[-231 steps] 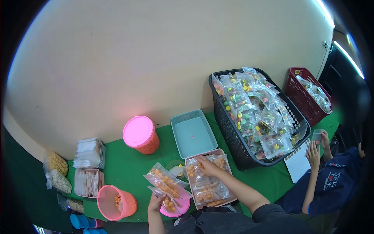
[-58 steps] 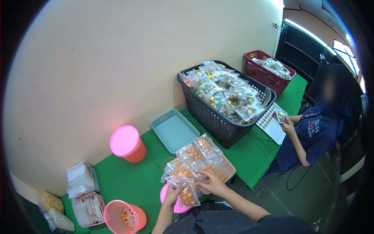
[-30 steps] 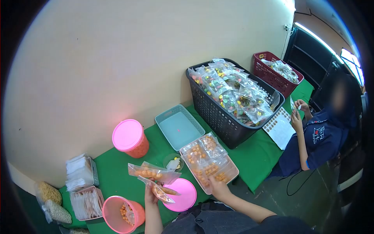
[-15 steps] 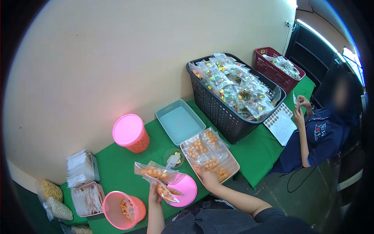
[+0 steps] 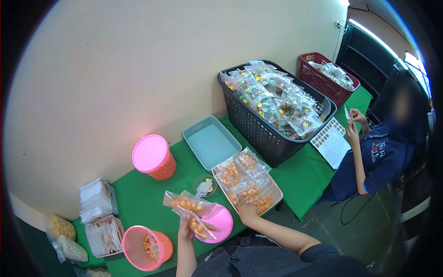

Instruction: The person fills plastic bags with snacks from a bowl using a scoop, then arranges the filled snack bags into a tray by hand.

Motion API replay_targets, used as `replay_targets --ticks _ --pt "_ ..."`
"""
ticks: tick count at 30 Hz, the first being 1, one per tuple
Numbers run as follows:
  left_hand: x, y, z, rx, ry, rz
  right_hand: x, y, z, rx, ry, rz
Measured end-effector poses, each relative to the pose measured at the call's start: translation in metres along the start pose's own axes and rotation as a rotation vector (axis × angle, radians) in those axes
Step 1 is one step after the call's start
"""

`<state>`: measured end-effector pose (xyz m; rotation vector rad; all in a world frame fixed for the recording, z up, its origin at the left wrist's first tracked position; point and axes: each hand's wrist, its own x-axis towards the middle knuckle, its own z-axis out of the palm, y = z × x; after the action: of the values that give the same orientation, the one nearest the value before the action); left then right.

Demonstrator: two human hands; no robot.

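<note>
My left hand is closed around several clear plastic bags of orange snack balls, held fanned out above a pink lid. My right hand reaches over the near edge of a pale tray with bags of the same snack balls in it. Its fingers are bent against a bag at the tray's near left corner; the fingertips are partly hidden. Below my left hand, at the left, an open pink tub contains loose orange balls and a scoop.
A lidded pink tub, a teal tray and a small dish with a white scoop stand behind. A black basket is heaped with candy bags. Packets fill baskets at left. A co-worker handles a packet near a sticker sheet.
My left hand and its bags have shifted slightly to the right. My right hand stays at the tray's near left corner, and the view has tilted a little.
</note>
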<state>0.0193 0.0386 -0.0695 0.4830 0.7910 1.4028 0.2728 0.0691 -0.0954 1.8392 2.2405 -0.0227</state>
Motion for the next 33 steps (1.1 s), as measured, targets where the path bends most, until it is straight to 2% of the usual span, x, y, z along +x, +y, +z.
replay_targets --ticks 2,3,5,6,8,9,11,15,18,20,21,23,27,29,33 --pt "-0.004 0.005 0.008 0.029 -0.030 0.003 -0.015 0.004 -0.034 0.179 0.306 0.080" --pt "-0.005 0.003 0.007 0.028 -0.028 0.001 -0.012 0.006 -0.042 0.178 0.304 0.080" --pt "-0.003 0.001 0.006 0.035 0.007 -0.018 -0.005 0.007 -0.053 0.394 0.415 0.106" --pt "-0.004 0.001 0.008 0.038 0.005 -0.019 0.000 0.008 -0.049 0.397 0.417 0.109" --pt "-0.005 0.001 0.014 0.043 0.000 -0.041 0.013 0.012 -0.037 0.636 0.343 -0.080" --pt "-0.004 0.001 0.015 0.045 -0.004 -0.042 0.013 0.012 -0.037 0.637 0.346 -0.076" --pt "-0.005 -0.001 0.015 0.065 0.003 -0.044 0.010 0.012 -0.037 0.704 0.217 -0.084" --pt "-0.002 -0.002 0.013 0.056 -0.020 -0.060 0.015 0.010 -0.014 0.757 0.368 -0.098" --pt "-0.001 -0.004 0.017 0.052 -0.032 -0.084 0.023 0.006 0.005 0.624 0.265 -0.078" --pt "0.001 -0.005 0.024 0.064 0.004 -0.047 0.026 0.004 0.016 0.377 0.540 -0.162" --pt "0.002 -0.006 0.023 0.065 0.000 -0.049 0.025 0.005 0.014 0.376 0.541 -0.158" --pt "0.006 -0.008 0.019 0.076 -0.049 -0.091 0.020 0.007 0.008 0.605 0.403 -0.118" --pt "0.006 -0.009 0.024 0.068 -0.034 -0.089 -0.008 0.023 -0.047 0.794 0.400 -0.063" --pt "0.005 -0.003 0.029 0.074 -0.048 -0.151 -0.015 0.043 -0.051 0.835 0.658 -0.047" --pt "0.009 -0.009 0.031 0.099 -0.060 -0.104 -0.030 0.088 -0.036 0.807 0.613 0.087"
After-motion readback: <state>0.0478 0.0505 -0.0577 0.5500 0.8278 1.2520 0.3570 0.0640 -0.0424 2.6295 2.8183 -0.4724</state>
